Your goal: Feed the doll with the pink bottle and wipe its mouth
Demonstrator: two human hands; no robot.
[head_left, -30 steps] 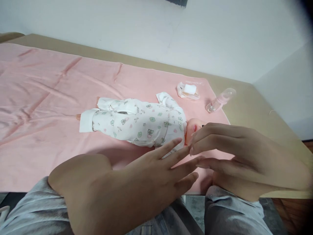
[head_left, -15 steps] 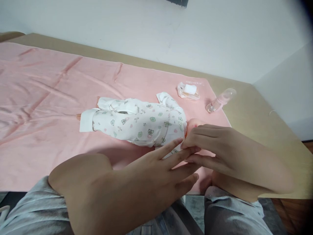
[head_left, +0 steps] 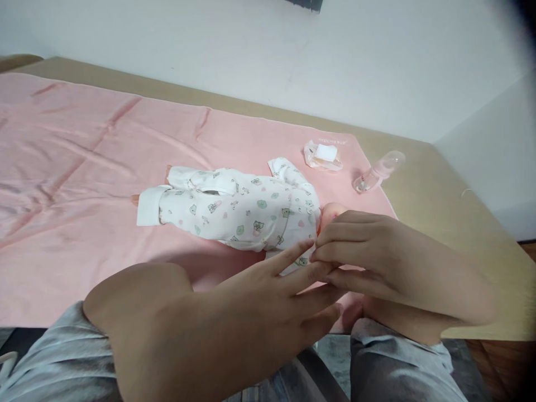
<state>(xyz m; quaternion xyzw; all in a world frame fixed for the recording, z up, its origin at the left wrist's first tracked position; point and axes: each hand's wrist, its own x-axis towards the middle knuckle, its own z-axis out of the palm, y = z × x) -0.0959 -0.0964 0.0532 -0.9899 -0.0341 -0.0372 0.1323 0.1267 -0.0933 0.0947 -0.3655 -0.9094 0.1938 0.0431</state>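
A doll in white cloth clothes printed with small bears (head_left: 234,209) lies stretched out, pinkish head towards 3 o'clock, feet towards 9. At 5 o'clock from its middle is the person's left hand (head_left: 268,298), back upward, fingers spread. The right hand (head_left: 377,251), between 3 and 4 o'clock, holds a narrow pinch around a left fingertip and hides part of the doll's head; whether it touches the head I cannot tell. At 2 o'clock sits a crinkled clear plastic packet with a white square on it (head_left: 323,155), and farther out a clear bottle with a pink collar (head_left: 379,172). Beneath spreads a creased pink cloth (head_left: 84,145) over a beige tabletop (head_left: 456,223).
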